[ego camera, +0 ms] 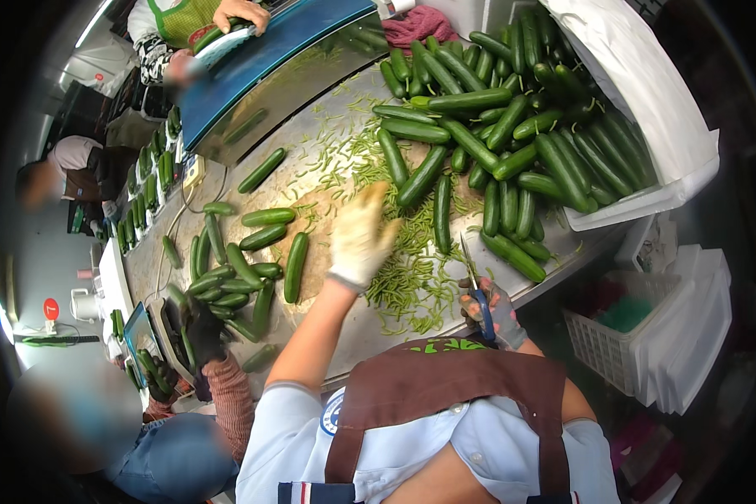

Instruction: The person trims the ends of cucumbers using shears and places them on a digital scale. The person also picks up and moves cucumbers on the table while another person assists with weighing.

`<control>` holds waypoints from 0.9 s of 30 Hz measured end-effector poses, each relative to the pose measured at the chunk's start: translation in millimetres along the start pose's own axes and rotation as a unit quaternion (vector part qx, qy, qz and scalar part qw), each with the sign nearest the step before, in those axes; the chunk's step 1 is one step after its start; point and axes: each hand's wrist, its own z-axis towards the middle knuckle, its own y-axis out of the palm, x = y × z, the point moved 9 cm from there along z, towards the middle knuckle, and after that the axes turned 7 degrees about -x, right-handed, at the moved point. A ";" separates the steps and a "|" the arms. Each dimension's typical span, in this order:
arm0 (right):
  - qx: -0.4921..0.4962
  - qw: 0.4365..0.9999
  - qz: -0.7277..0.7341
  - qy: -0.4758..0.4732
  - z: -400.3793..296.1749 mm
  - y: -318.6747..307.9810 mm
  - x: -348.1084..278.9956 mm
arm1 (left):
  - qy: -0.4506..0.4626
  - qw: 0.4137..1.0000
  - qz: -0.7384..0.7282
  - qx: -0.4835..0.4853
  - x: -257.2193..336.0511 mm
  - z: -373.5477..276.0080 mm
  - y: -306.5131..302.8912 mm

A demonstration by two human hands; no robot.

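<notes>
My left hand [360, 236], in a pale work glove, is over the metal table [327, 129]. It is slightly blurred, thumb apart from the fingers, with nothing visible in it. Under and beside it lie many cut green cucumber stems [416, 277]. Near its fingertips is a cucumber [423, 176] at the edge of the big pile [472, 142]. My right hand [492, 309], in a grey patterned glove, grips scissors [482, 315] with blue handles at the table's near edge. Their narrow blades point away from me, between a single upright-lying cucumber [442, 214] and the pile's lower end.
A white-lined crate [668, 157] of cucumbers tips onto the table at right. Loose cucumbers [233, 283] lie left, where a co-worker's black-gloved hand [203, 331] reaches in. Across a raised blue-topped panel [271, 63], another person holds cucumbers. A white basket [605, 353] stands lower right.
</notes>
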 end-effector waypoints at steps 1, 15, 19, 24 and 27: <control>0.004 1.000 0.006 0.006 0.5 -5.7 2.7 | 0.017 0.999 -0.015 -0.040 20.5 23.0 12.2; 0.034 0.998 -0.033 -0.033 -8.7 9.7 -9.2 | -0.044 0.978 0.090 -0.185 61.8 50.7 73.2; -0.012 1.000 -0.004 -0.006 -8.3 1.0 -2.1 | -0.085 0.957 0.101 -0.258 54.6 57.9 88.2; -0.093 0.981 0.156 0.068 -5.9 0.8 8.3 | -0.077 0.972 -0.002 -0.224 43.4 49.3 71.1; 0.021 0.998 0.033 0.048 -1.5 -25.5 6.6 | -0.058 0.976 -0.129 -0.166 34.1 25.9 46.9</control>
